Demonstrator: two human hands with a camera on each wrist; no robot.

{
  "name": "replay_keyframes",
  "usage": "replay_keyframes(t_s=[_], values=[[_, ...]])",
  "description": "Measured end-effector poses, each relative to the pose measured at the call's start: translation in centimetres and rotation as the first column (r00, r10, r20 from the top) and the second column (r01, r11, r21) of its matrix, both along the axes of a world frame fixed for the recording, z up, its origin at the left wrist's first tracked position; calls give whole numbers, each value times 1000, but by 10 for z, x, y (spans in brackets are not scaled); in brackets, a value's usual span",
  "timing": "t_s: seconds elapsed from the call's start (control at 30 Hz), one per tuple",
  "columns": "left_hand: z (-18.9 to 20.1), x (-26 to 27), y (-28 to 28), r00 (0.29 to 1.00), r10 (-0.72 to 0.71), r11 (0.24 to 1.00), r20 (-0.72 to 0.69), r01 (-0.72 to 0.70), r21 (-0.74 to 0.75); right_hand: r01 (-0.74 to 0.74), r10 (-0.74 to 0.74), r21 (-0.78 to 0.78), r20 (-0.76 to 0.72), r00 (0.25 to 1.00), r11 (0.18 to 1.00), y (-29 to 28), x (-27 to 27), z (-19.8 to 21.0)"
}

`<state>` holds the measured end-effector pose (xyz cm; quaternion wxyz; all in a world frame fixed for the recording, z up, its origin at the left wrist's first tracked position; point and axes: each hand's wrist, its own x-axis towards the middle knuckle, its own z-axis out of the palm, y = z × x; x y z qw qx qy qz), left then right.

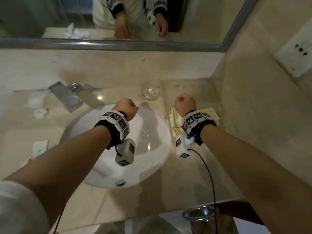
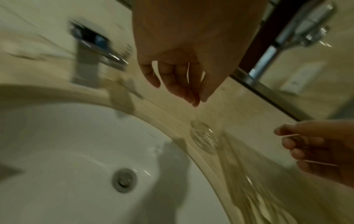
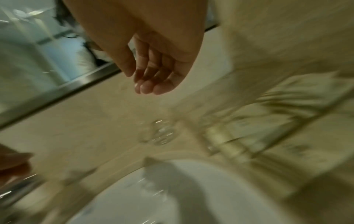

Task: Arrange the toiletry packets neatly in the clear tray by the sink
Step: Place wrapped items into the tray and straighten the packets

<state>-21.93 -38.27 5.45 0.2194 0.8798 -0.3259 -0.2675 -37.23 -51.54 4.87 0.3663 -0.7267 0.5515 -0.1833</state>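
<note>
Both hands are held in the air above the vanity, and nothing is gripped in either. The left hand (image 1: 125,107) is seen over the far rim of the white sink (image 1: 152,159), its fingers (image 2: 178,84) loosely curled and hanging down, empty. The right hand (image 1: 184,103) is held above the clear tray (image 1: 217,105), which is set on the counter (image 1: 194,183) just right of the sink, in the corner by the wall; its fingers (image 3: 147,84) are likewise relaxed and slightly bent, with nothing pinched. Pale yellow packets (image 1: 175,119) are seen lying inside the tray, partly hidden under the right wrist, so how they are laid cannot be told. A small glass dish (image 1: 148,92) is placed between the sink and the tray, at the far side. More white packets (image 1: 36,99) are scattered on the counter left of the tap (image 1: 67,96), well apart from the tray. Both wrist views are blurred
</note>
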Motion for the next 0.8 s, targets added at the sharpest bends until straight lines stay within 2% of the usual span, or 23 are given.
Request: replay_keyframes(t_s=[0.2, 0.3, 0.43, 0.5, 0.63, 0.7, 0.8], values=[[17, 67, 96, 971, 239, 968, 15, -237, -80, -300, 288, 67, 140, 947, 952, 85, 110, 15], [23, 99, 161, 916, 398, 915, 44, -392, -94, -464, 453, 54, 145, 879, 884, 143, 158, 22], [16, 129, 250, 815, 578, 815, 26, -576, -65, -666, 657, 61, 121, 744, 743, 216, 208, 13], [9, 135, 289, 781, 624, 782, 24, -624, -14, -741, 743, 136, 52, 668, 657, 246, 227, 2], [-12, 133, 347, 753, 658, 748, -5, -652, 121, -854, 879, 229, -225, 420, 466, 292, 244, -18], [-26, 129, 366, 730, 681, 725, -57, -662, 191, -870, 889, 269, -324, 323, 414, 309, 248, -30], [-46, 123, 378, 724, 679, 727, -123, -637, 257, -854, 881, 326, -391, 267, 404, 325, 250, -46]])
